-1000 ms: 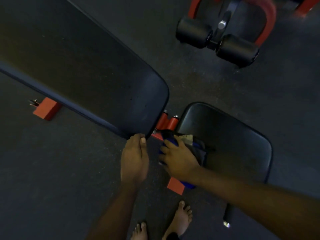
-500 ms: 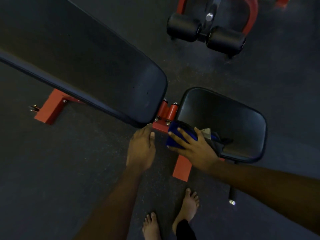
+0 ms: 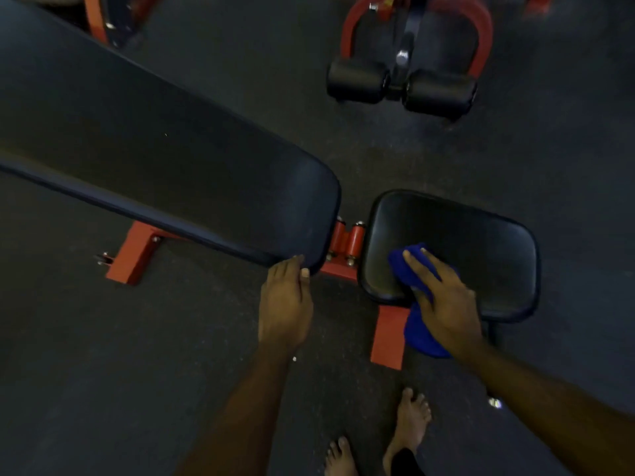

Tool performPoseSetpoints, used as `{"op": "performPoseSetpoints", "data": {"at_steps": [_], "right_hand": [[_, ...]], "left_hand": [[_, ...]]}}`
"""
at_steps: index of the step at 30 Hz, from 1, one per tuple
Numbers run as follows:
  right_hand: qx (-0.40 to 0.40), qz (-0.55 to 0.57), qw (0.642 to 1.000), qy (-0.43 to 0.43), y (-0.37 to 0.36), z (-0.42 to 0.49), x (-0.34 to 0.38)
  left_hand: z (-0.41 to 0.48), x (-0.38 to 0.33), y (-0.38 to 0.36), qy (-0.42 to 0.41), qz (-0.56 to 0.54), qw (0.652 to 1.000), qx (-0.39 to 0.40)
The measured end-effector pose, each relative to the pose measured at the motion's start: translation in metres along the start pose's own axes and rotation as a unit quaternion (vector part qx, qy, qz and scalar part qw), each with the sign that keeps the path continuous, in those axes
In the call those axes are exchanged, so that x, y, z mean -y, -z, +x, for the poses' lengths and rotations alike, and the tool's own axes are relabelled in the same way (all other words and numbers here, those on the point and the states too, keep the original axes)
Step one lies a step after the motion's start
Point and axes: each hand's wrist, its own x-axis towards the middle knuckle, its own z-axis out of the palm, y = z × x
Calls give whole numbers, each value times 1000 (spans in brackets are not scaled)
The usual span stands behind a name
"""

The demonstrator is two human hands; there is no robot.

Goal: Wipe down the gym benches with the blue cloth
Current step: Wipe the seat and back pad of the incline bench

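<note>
Bench backrest [image 3: 144, 146] beyond left edge

floor [image 3: 515, 159]: dark, speckled, matte | 1 o'clock: two black foam rollers [image 3: 357, 80] side by side, grey post [image 3: 409, 36] between them, curved red frame [image 3: 481, 25] arching behind | 10–11 o'clock: red metal upright [image 3: 92, 15], blurred | 4–5 o'clock: small shiny metal tip [image 3: 494, 402] | 6 o'clock: white speck [image 3: 294, 359] on the floor
</note>
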Motion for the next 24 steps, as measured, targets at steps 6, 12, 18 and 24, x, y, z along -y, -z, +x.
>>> {"op": "performPoseSetpoints", "data": {"at_steps": [6, 12, 18, 24], "right_hand": [[-52, 271, 959, -59, -12, 69, 122], [-48, 174, 977, -116, -79, 106, 219], [-30, 75, 983, -167, -129, 143, 236], [-25, 134, 967, -217, -117, 259, 162]], "left_hand": [[33, -2, 92, -27, 91, 991, -100], [71, 30, 142, -13, 255, 956, -142], [126, 85, 138, -37, 296, 934, -196], [136, 108, 126, -60, 292, 928, -224]]}}
